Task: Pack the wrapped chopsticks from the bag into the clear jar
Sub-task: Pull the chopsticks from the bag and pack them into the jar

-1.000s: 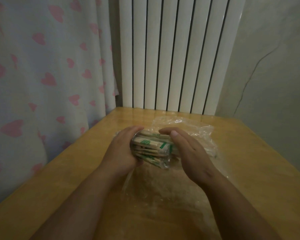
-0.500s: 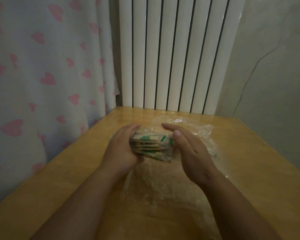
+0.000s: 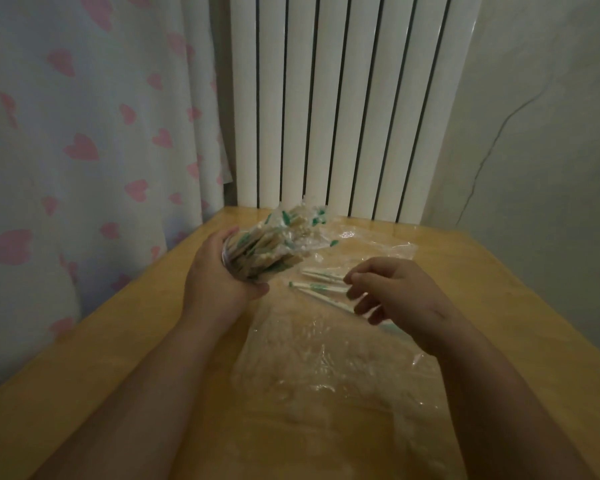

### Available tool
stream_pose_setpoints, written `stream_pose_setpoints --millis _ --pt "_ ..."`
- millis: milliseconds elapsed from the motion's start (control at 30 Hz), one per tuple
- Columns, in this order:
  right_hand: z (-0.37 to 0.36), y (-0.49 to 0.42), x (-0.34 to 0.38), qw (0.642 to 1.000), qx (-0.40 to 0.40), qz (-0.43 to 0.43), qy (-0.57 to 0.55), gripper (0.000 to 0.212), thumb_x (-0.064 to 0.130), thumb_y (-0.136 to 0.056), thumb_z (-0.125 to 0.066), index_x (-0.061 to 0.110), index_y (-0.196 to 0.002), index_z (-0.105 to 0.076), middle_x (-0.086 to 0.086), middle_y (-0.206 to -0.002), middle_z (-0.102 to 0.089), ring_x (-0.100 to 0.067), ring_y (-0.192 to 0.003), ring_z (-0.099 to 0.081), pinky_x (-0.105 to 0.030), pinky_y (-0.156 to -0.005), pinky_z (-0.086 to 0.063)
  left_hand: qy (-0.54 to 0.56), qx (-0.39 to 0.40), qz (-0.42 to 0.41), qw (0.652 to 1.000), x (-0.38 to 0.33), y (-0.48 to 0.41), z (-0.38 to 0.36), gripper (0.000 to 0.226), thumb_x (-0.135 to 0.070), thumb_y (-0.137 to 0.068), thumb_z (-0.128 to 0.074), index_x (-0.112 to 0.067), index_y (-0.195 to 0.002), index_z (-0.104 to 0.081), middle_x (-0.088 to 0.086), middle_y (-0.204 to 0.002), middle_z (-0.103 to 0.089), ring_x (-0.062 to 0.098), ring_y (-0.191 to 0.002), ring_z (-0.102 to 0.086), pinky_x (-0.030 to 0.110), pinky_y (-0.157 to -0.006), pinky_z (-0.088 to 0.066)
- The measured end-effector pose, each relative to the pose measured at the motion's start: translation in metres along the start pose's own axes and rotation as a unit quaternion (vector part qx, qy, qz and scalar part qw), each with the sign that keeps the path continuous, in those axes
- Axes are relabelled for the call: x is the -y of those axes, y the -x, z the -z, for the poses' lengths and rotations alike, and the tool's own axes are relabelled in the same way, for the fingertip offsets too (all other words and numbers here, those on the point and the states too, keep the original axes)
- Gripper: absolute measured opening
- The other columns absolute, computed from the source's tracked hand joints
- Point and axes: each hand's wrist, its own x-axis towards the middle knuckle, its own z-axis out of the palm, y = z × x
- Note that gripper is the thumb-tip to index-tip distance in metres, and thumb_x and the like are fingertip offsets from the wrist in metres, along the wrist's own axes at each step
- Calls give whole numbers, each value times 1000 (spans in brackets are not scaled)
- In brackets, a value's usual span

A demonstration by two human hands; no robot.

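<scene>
My left hand grips the clear jar, tilted with its mouth pointing up and away to the right. Several wrapped chopsticks with green-printed ends stick out of it in a bundle. My right hand pinches a few loose wrapped chopsticks lying just right of the jar, over the clear plastic bag. The bag lies flat and crumpled on the wooden table.
A white radiator stands behind the table's far edge. A curtain with pink hearts hangs at the left, close to the table's side. A grey wall is at the right.
The jar has been tilted up and to the left in my left hand. My right hand left the jar, moved right and down, and took hold of a few loose chopsticks.
</scene>
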Motion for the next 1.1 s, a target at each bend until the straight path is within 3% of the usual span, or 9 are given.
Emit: stream_pose_setpoints --millis 133,367,533,700,833,933,1000,1033,1100 --pt "4 7 5 982 183 -48 15 21 13 -98 -53 0 -87 -66 -15 -87 -74 -24 -71 -68 -33 -65 -56 7 -7 0 1000 0 0 0 97 -19 -46 -92 -31 -132 -48 -7 -127 -58 17 -113 -56 47 -93 -50" --pt "-1 15 9 925 328 -166 98 27 10 -99 -47 -4 -95 -69 -16 -99 -75 -29 -93 -73 -43 -85 -59 -26 -18 -15 999 -2 0 0 98 -42 -37 -86 -36 -128 -48 -9 -121 -59 19 -111 -56 48 -91 -50" --pt "-11 15 11 898 334 -190 216 27 13 -99 -47 3 -110 -70 -9 -109 -74 -20 -99 -71 -36 -93 -55 -14 -30 0 999 -1 -1 1 100 -51 -34 -80 -36 -127 -48 -11 -119 -60 16 -108 -57 46 -89 -51" --pt "-16 17 17 902 281 -121 305 29 22 -98 -51 17 -120 -70 2 -124 -66 -16 -113 -61 -32 -99 -46 -12 -27 -1 1000 -1 -1 0 98 -51 -34 -80 -35 -126 -49 -11 -118 -60 16 -108 -57 47 -90 -51" --pt "-20 9 6 864 274 -128 402 35 16 -100 -41 5 -122 -65 -12 -132 -60 -28 -120 -57 -41 -102 -46 -9 -23 0 1000 -1 -2 0 97 -50 -35 -81 -37 -126 -49 -12 -118 -60 15 -108 -58 46 -89 -51" --pt "-29 6 0 814 296 -133 481 31 12 -99 -42 -1 -114 -66 -15 -113 -61 -27 -93 -58 -34 -88 -46 -8 -23 -4 1000 -1 -2 0 97 -47 -36 -83 -36 -126 -49 -11 -119 -60 17 -109 -57 47 -91 -50" --pt "-35 5 2 790 286 -162 518 27 12 -99 -49 2 -119 -63 -17 -118 -61 -25 -79 -50 -33 -81 -42 -6 -22 -4 1000 0 -1 0 98 -50 -34 -81 -37 -126 -49 -11 -119 -60 17 -110 -57 47 -90 -51" --pt "-38 4 -1 784 280 -169 527 27 12 -98 -51 3 -120 -63 -18 -127 -60 -26 -85 -51 -33 -86 -43 -5 -20 -3 1000 0 -1 -1 98 -51 -34 -80 -38 -126 -49 -12 -119 -59 17 -110 -57 47 -90 -51" --pt "-41 -1 -13 791 264 -168 525 26 10 -95 -48 1 -116 -62 -22 -149 -42 -33 -122 -50 -43 -106 -40 -2 -18 -1 1000 1 -1 -1 99 -52 -33 -80 -38 -126 -48 -12 -119 -59 17 -111 -56 47 -90 -51"
